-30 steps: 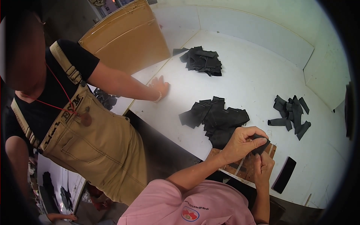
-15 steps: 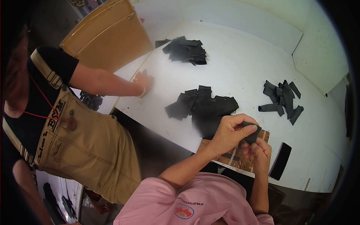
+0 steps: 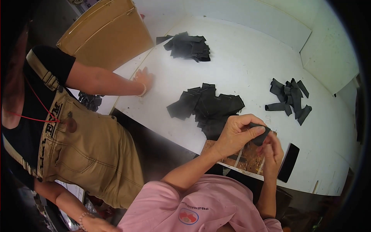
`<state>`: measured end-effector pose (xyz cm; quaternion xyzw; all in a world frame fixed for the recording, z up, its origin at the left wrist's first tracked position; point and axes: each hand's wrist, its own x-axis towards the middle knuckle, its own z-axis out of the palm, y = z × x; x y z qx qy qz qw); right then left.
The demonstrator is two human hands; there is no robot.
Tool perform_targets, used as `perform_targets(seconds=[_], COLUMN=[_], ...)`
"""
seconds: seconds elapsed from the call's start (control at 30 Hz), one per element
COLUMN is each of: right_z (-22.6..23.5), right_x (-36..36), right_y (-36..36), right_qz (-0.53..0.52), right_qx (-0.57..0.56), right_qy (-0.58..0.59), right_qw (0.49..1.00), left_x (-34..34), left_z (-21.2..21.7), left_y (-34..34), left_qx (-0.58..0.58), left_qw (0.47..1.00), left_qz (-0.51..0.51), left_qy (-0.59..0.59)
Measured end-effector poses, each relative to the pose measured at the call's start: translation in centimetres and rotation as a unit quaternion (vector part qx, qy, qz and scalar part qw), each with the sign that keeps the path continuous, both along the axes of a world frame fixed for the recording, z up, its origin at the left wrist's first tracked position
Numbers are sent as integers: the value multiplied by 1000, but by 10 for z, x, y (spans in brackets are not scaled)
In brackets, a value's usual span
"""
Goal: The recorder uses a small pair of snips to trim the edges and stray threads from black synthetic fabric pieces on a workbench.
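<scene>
We pinch a small black fabric strip between both hands, left hand closed on its upper end, right hand gripping below, above the white table edge near the flat black fabric pile.

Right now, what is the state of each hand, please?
Left hand: closed, pinching a small black fabric piece.
Right hand: fingers on the same piece, grip unclear.

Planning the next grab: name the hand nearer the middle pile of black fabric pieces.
Left hand, probably: it lies beside that pile; the right hand is farther. Both pinch a black strip.
</scene>
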<state>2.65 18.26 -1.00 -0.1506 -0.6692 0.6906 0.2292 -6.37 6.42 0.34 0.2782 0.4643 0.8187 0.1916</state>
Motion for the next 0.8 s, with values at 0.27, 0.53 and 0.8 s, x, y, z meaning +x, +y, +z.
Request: perform_targets(seconds=[0.27,0.53,0.8], right_z=[-9,-3,31], right_x=[-7,-3,-21], right_y=[3,-3,18], right_qz=[86,68,75], right_qx=[304,257,264], right_qy=[0,-17,49], right_qw=[949,964,960], left_x=[-2,-4,-13], left_z=[-3,0,-18], left_y=[-2,-5,-23], left_qx=[-21,-31,-124], left_qw=[1000,999,970], left_qz=[-14,-6,179], left_qy=[3,15,105])
